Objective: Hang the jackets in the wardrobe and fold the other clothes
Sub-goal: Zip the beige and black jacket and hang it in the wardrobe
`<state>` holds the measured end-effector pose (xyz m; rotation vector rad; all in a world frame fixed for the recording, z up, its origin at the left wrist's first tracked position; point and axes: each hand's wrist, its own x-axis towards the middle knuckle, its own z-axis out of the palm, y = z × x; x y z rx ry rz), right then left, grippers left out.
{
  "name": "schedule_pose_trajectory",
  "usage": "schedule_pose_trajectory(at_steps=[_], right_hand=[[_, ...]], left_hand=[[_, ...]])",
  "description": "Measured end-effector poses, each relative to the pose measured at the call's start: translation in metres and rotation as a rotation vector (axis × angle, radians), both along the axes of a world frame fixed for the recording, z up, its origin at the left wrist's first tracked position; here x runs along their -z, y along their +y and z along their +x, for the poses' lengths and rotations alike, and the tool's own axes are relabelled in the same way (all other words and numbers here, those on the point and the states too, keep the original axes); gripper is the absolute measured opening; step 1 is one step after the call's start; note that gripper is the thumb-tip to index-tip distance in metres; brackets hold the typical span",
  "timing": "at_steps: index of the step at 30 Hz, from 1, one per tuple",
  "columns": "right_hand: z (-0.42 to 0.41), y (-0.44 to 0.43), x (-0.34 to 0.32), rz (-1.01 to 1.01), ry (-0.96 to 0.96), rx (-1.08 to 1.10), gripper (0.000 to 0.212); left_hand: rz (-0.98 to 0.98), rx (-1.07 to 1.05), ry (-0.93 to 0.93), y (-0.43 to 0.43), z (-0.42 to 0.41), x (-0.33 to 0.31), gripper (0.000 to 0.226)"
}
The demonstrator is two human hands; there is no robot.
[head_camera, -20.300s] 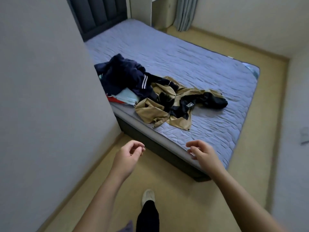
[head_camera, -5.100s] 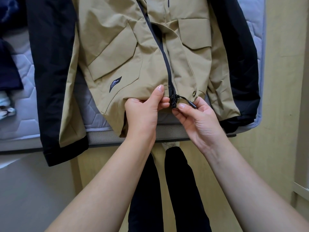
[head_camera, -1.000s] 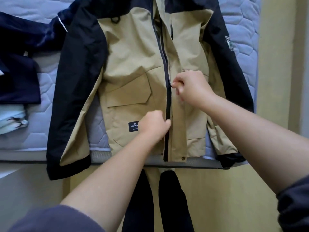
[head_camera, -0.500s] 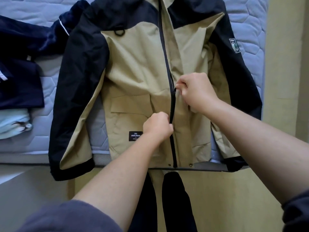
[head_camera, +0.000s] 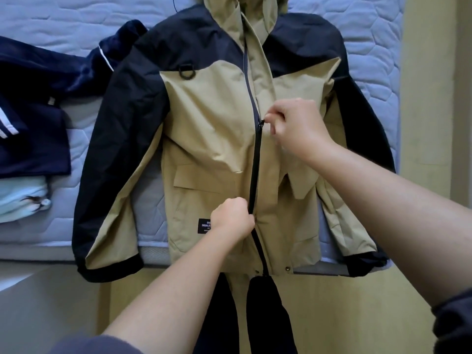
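A tan jacket [head_camera: 209,129] with black shoulders and sleeves lies face up on the bed, its hem at the mattress edge. Its black front zip is closed from the hem up to about chest height. My right hand [head_camera: 296,126] pinches the zip pull [head_camera: 262,121] at that height. Lower down, my left hand [head_camera: 233,218] grips the jacket front just left of the zip. Above the pull the zip is still apart, up to the tan collar.
A navy garment with white stripes [head_camera: 33,118] and a pale blue garment [head_camera: 20,198] lie on the quilted mattress [head_camera: 370,34] to the left. The yellowish floor [head_camera: 332,302] and my dark trouser legs are below the bed edge. A wall runs along the right.
My right hand has drawn the zip pull further up the jacket, from waist height to chest height. The left hand has stayed holding the lower front.
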<state>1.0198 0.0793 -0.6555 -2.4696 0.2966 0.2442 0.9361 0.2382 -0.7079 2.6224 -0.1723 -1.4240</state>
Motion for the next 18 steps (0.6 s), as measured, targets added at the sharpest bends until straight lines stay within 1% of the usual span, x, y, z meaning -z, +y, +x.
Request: schedule_pose_trajectory(at_steps=[3, 7, 9, 12, 14, 16, 18], right_hand=[[-0.008, -0.004, 0.004, 0.037, 0.010, 0.017, 0.020], [-0.006, -0.008, 0.008, 0.114, 0.072, 0.075, 0.017], [-0.001, -0.009, 0.010, 0.180, 0.100, 0.132, 0.015], [0.003, -0.010, 0.008, 0.345, 0.160, 0.252, 0.017], [0.003, -0.009, 0.008, 0.507, 0.214, 0.390, 0.013], [0.000, -0.007, 0.013, 0.662, 0.295, 0.513, 0.021], [-0.002, -0.009, 0.017, 0.691, 0.375, 0.538, 0.031]], left_hand=[[-0.051, -0.084, -0.075, -0.003, 0.005, -0.008, 0.017], [-0.168, -0.331, -0.300, -0.022, 0.038, -0.021, 0.028], [-0.190, -0.402, -0.342, -0.033, 0.058, -0.026, 0.028], [-0.272, -0.390, -0.328, -0.041, 0.075, -0.025, 0.014], [-0.340, -0.391, -0.281, -0.039, 0.078, -0.022, 0.020], [-0.378, -0.374, -0.240, -0.032, 0.078, -0.018, 0.029], [-0.409, -0.365, -0.215, -0.026, 0.077, -0.016, 0.034]])
